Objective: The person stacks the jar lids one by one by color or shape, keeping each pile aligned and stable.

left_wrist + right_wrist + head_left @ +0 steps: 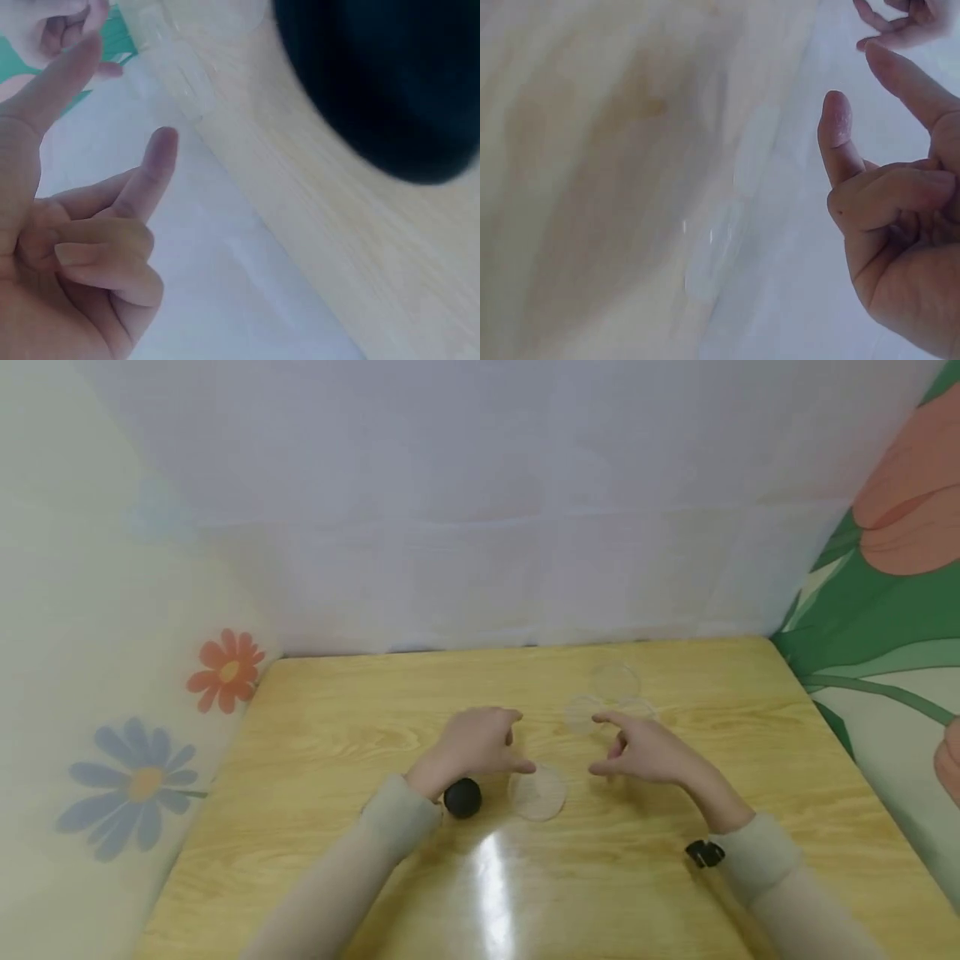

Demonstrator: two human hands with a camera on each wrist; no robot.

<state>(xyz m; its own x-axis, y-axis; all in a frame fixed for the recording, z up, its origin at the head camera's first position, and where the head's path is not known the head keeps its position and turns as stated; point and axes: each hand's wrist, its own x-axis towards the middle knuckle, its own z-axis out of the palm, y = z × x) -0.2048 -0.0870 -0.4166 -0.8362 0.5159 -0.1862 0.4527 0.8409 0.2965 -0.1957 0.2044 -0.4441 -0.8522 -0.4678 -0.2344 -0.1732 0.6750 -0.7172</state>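
My left hand (476,743) hovers over the table between a black round object (462,797) and a clear round dish-like piece (538,793). Its thumb and index finger stretch apart, the other fingers bend inward, and it holds nothing. In the left wrist view the black object (390,82) looms large and blurred. Facing it, my right hand (645,750) has the same spread thumb and index finger, also with nothing between them. Just beyond its fingertips lie three clear round pieces (615,682), grouped together; their exact kind is hard to tell.
The wood-grain table (337,718) meets a pale cloth backdrop (487,568) at its far edge. Flower-patterned panels stand on the left (142,785) and right (885,610). A small black item (705,853) sits at the right cuff.
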